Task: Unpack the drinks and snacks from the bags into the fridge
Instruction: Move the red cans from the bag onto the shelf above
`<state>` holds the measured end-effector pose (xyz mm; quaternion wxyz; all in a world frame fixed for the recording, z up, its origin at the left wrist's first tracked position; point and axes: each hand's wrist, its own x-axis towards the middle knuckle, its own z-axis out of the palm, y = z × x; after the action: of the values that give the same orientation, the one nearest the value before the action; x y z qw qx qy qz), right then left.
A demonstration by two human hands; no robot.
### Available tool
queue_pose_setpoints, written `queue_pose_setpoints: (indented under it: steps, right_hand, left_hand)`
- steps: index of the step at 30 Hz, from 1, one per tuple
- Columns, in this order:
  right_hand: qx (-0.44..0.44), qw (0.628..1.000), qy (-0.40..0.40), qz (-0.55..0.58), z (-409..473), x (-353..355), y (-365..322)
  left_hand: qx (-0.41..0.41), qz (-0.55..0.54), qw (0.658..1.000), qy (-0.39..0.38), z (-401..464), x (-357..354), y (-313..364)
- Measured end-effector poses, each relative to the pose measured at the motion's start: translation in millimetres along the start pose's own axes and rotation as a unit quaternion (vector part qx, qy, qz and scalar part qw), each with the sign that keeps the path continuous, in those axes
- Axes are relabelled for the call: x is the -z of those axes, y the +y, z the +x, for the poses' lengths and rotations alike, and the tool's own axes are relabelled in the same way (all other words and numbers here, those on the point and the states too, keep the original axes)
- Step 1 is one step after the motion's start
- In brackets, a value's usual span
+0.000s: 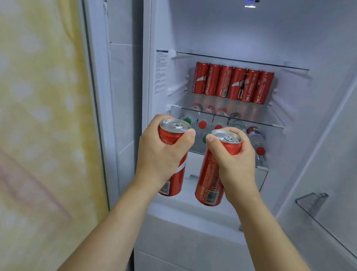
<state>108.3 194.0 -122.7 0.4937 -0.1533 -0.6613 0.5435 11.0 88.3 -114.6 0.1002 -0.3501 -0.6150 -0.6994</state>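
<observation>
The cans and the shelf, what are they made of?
The cans look like painted metal: shiny silver tops with pull tabs, glossy red sides. The shelf looks like clear glass, since bottles show through it, though it might be plastic.

A pale yellow curtain (22,95) with white dots and a faint pink band hung at the left, close beside the appliance's white side panel (103,82). Cool, bluish-white light fell from a small lamp (251,2) high on the rear wall.
</observation>
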Motion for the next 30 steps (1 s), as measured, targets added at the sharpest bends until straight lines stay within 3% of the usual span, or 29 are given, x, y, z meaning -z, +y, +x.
queue_pose_setpoints:
  steps: [14, 30]
  right_hand:
    - [0.03, 0.996, 0.079, -0.011, 114.9, -42.2, 10.4]
    - [0.036, 0.997, 0.058, -0.047, 242.3, -46.6, 38.0]
  left_hand:
    - [-0.025, -0.038, 0.998, -0.036, 123.7, -32.3, -40.8]
    - [-0.018, -0.022, 1.0, 0.003, 221.5, -110.4, -70.7]
